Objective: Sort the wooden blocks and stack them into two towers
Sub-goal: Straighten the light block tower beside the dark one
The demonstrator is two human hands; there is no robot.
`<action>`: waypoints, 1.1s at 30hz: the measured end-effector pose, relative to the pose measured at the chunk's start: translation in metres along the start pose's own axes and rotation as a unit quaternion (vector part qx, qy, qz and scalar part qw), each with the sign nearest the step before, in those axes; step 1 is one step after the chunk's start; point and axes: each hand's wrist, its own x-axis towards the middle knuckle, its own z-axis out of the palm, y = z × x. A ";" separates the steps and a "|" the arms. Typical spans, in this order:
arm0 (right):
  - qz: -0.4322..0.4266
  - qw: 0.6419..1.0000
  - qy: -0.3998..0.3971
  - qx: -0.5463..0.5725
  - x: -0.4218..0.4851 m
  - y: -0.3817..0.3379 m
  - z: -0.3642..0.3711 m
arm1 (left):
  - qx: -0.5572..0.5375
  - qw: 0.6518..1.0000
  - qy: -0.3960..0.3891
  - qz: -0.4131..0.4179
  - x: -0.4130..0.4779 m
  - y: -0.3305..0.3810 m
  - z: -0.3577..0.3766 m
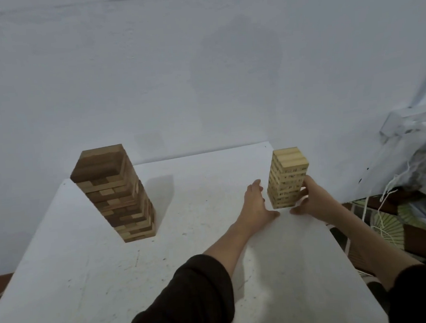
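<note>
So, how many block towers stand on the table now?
2. The dark brown tower stands on the left side of the table. The pale tower stands near the right edge, between the left hand and the right hand. No others show.

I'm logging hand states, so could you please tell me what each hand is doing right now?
Left hand: open, beside the light tower, holding nothing.
Right hand: open, fingers against that tower.

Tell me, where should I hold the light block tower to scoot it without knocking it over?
Hold the light tower low, near its base, flat hands on its left and right sides. It is tall, narrow and built of loose layers, so a push up high would probably tip it. The left hand and right hand flank it there.
</note>
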 end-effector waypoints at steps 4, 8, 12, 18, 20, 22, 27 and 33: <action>-0.024 0.999 -0.026 -0.001 0.010 -0.002 -0.003 | 0.000 1.000 -0.008 0.016 0.010 0.002 0.000; -0.039 0.999 -0.028 0.010 0.014 0.001 -0.002 | -0.011 0.999 0.005 0.039 0.013 0.004 0.002; -0.044 0.998 -0.031 0.026 0.018 0.004 -0.001 | -0.031 0.999 0.005 0.038 0.015 0.001 0.003; -0.049 0.997 -0.040 0.051 0.016 -0.006 0.007 | -0.029 0.999 0.005 0.035 0.010 -0.007 -0.008; -0.054 0.996 -0.047 0.049 0.015 -0.010 0.014 | -0.025 0.999 0.006 0.033 0.006 -0.013 -0.016; -0.060 0.996 -0.053 0.049 0.014 -0.017 0.023 | -0.025 0.999 0.010 0.029 0.000 -0.018 -0.025; -0.078 0.994 -0.057 0.046 0.009 -0.043 0.049 | -0.037 0.999 0.027 0.009 -0.017 -0.036 -0.050; -0.103 0.990 -0.075 0.056 0.008 -0.073 0.079 | -0.040 0.998 0.053 -0.017 -0.034 -0.055 -0.083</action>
